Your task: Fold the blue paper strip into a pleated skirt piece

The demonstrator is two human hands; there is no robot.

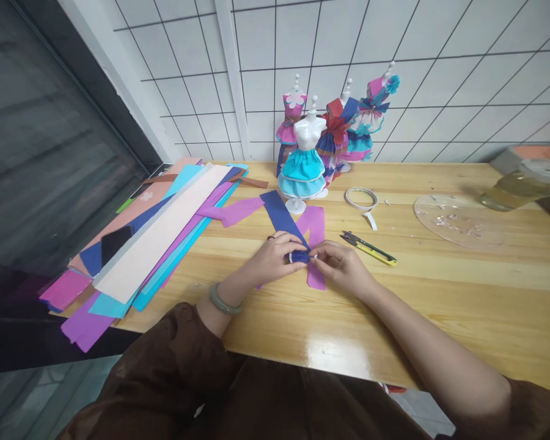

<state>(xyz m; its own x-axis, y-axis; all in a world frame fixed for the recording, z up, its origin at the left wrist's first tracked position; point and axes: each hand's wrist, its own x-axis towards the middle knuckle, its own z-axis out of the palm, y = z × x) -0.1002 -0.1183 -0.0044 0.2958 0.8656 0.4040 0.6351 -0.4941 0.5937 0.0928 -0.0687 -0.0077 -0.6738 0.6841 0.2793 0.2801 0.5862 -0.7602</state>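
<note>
Between my two hands is a dark blue paper strip (279, 214), gathered into tight folds at its near end, with white showing at the edge of the folds. My left hand (275, 256) is closed on the gathered part. With thumb and forefinger, my right hand (341, 266) pinches the same strip at the right side of the folds. Under and beside it lie purple paper strips (318, 226) on the table. Just beyond stands a white mini dress form (309, 133) wearing a turquoise layered skirt (302, 171).
Coloured paper sheets (165, 232) are piled at the left. Several dressed mini forms (337, 128) stand by the tiled wall. A tape roll (361, 198), thread snips (369, 247), a clear plate of small bits (453, 221) and a jar (508, 189) are to the right.
</note>
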